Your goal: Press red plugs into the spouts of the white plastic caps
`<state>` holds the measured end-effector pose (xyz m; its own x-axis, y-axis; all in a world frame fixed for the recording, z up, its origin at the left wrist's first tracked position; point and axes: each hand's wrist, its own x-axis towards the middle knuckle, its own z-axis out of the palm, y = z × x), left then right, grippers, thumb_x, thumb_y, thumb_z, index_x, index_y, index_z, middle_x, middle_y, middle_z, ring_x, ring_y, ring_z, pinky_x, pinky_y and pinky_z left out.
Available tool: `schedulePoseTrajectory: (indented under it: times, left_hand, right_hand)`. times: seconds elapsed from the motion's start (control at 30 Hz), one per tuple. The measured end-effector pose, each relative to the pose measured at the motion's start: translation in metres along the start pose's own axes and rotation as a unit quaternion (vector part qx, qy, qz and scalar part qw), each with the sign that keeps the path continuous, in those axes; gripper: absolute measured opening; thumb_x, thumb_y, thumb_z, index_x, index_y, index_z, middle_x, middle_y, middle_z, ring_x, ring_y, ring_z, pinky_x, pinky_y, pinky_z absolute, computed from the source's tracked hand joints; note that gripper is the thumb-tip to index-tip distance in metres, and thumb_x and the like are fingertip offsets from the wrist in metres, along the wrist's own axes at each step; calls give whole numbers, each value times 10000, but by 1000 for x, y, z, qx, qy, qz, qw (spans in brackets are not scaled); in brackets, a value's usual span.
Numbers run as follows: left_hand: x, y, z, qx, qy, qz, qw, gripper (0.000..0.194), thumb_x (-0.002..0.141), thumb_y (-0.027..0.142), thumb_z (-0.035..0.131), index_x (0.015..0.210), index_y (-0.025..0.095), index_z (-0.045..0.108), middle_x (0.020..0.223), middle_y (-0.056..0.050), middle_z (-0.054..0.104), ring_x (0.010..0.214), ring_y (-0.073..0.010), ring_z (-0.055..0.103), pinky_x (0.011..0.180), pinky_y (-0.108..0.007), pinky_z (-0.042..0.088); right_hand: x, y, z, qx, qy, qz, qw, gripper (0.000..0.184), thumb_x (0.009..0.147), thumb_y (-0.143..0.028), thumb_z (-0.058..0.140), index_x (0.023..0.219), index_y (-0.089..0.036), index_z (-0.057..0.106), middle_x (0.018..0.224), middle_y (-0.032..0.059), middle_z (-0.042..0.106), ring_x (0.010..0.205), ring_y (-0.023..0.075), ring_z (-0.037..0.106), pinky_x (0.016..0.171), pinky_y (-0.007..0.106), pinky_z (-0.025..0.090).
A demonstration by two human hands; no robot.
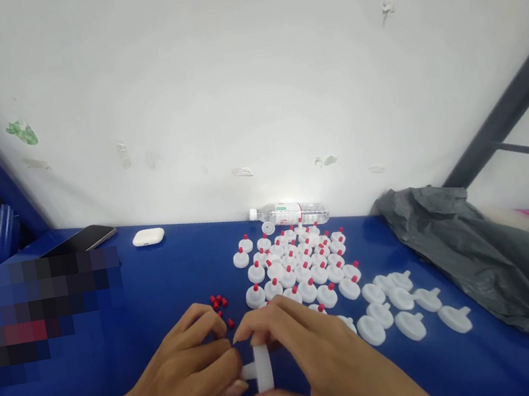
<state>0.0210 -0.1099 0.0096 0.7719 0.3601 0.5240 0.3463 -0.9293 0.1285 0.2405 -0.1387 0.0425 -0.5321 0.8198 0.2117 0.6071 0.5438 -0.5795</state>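
Between 2 hands — 1 stemmed white disc, held; beyond — 1 bottle.

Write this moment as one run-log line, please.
right hand: pinching cap | left hand: at its stem | nearby: red tips, red-tipped caps, plain caps

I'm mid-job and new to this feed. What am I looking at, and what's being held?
No machine here: these are a person's bare hands, seen in one picture from a camera on their head. The right hand pinches a white round piece by its rim; the left hand has its fingers at the stem, hiding the tip. On the blue table lie loose red caps, many red-tipped white pieces and, further right, plain white pieces. Behind are a phone, white case and bottle; a dark bag lies at right.
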Motion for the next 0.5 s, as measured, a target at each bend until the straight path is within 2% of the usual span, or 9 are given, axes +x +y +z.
schedulePoseTrajectory:
  times: [0.13, 0.2, 0.27, 0.37, 0.43, 0.5]
  left_hand:
    - [-10, 8, 10, -11, 55, -85, 995, 351, 985, 120, 338, 968, 280, 650, 813, -23, 686, 846, -230, 626, 813, -380, 556]
    - [-23, 7, 20, 4, 95, -144, 985, 381, 1010, 157, 350, 1177, 304, 660, 967, -23, 730, 958, -232, 653, 870, -374, 581]
    - [-38, 3, 29, 5, 94, -176, 980, 400, 1019, 228, 409, 1364, 313, 593, 1152, -36, 730, 1072, -251, 659, 886, -373, 610]
    - [-56, -3, 38, -12, 89, -207, 974, 449, 1012, 306, 487, 1459, 345, 521, 1229, -37, 720, 1102, -259, 674, 831, -349, 640]
    - [-61, -5, 42, -36, 86, -219, 971, 505, 988, 364, 556, 1488, 355, 487, 1208, -43, 728, 1076, -268, 685, 804, -352, 646]
    - [-61, -4, 45, -57, 93, -229, 967, 505, 997, 384, 542, 1497, 343, 479, 1153, -54, 741, 994, -261, 702, 777, -363, 648]
  right_hand:
    - [-1, 5, 3, -80, 54, -73, 993, 449, 835, -256, 812, 1216, -253, 574, 1091, 6, 667, 872, 165, 727, 739, 257, 612]
    - [-1, 6, 6, -122, 80, -107, 984, 425, 886, -281, 763, 1260, -228, 567, 1068, 26, 665, 825, 154, 724, 695, 228, 612]
    - [-1, 5, 8, -152, 104, -130, 974, 353, 948, -282, 689, 1272, -204, 571, 1041, 41, 668, 818, 147, 722, 696, 207, 609]
    - [-2, -2, 12, -179, 135, -120, 967, 244, 1017, -226, 572, 1258, -222, 607, 1018, 34, 692, 804, 132, 729, 710, 193, 606]
    - [-2, -7, 13, -186, 153, -97, 966, 248, 1037, -196, 526, 1252, -255, 632, 1022, 19, 713, 814, 126, 741, 736, 189, 610]
    - [-3, -11, 14, -190, 170, -88, 963, 248, 1041, -188, 519, 1224, -277, 661, 1025, 6, 730, 857, 128, 754, 774, 181, 614]
